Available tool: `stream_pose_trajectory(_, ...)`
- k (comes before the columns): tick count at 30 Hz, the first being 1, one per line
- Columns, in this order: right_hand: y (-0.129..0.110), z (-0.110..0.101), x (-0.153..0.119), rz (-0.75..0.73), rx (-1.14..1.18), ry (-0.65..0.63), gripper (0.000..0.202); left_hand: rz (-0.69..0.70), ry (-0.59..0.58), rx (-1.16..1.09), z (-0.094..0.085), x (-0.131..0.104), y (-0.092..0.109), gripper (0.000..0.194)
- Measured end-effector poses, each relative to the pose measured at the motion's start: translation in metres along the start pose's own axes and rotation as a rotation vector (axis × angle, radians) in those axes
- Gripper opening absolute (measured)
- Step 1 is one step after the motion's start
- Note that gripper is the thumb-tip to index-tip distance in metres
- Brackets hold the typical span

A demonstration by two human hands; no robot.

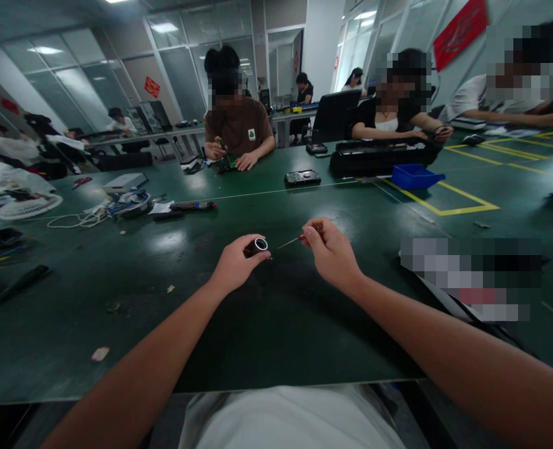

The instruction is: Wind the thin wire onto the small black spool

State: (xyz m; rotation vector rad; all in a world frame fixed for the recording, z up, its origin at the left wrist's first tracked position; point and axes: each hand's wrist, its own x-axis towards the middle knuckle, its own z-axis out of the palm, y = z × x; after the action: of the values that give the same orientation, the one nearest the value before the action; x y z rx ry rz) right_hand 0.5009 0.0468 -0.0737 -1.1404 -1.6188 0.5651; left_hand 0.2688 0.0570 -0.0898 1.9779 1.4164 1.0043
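Note:
Just left of centre, my left hand is closed around a small black cylindrical part with a light ring at its open end. A screwdriver with a reddish handle and a thin metal shaft is gripped in my right hand. Its shaft points left toward the cylindrical part, and a small gap separates the tip from it. Both hands are above the green table. My fingers hide part of the cylinder and most of the screwdriver's handle.
Ahead lie a hard-drive-like device, a blue tray and a long black unit. Cables and a dark tool are at left, a pixelated flat item at right. A person sits opposite; others work around.

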Motion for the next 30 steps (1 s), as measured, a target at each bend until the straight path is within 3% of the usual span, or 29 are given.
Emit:
stream_pose_trajectory(7, -0.001, -0.001, -0.001, -0.013, 0.033, -0.002, 0.019, -0.162, 0.101, -0.557, 0.004, 0.008, -0.011, 0.037)
stream_pose_trajectory(9, -0.001, -0.001, -0.001, -0.006, 0.049, -0.004, 0.019, -0.165, 0.106, -0.591, 0.002, 0.008, -0.01, 0.032)
stream_pose_trajectory(11, -0.001, 0.0, -0.001, -0.002, 0.056, -0.004, 0.02, -0.146, 0.091, -0.433, 0.0, 0.006, -0.006, 0.028)
stream_pose_trajectory(15, -0.002, 0.0, -0.001, 0.005, 0.049, -0.015, 0.02, -0.04, 0.015, 0.092, -0.001, 0.0, 0.007, 0.026)
stream_pose_trajectory(19, -0.002, 0.0, -0.001, 0.017, 0.056, -0.013, 0.019, 0.081, -0.069, 0.372, 0.008, -0.002, 0.015, 0.023)
stream_pose_trajectory(22, -0.001, 0.0, 0.0, 0.028, 0.073, -0.003, 0.02, 0.085, -0.105, 0.573, 0.017, -0.001, 0.015, 0.032)
stream_pose_trajectory(26, -0.002, 0.0, 0.001, 0.031, 0.07, 0.003, 0.02, 0.04, -0.163, 0.727, 0.026, 0.001, 0.013, 0.041)
stream_pose_trajectory(30, -0.004, 0.0, 0.0, 0.026, 0.061, -0.001, 0.019, 0.063, -0.161, 0.721, 0.029, 0.003, 0.011, 0.034)
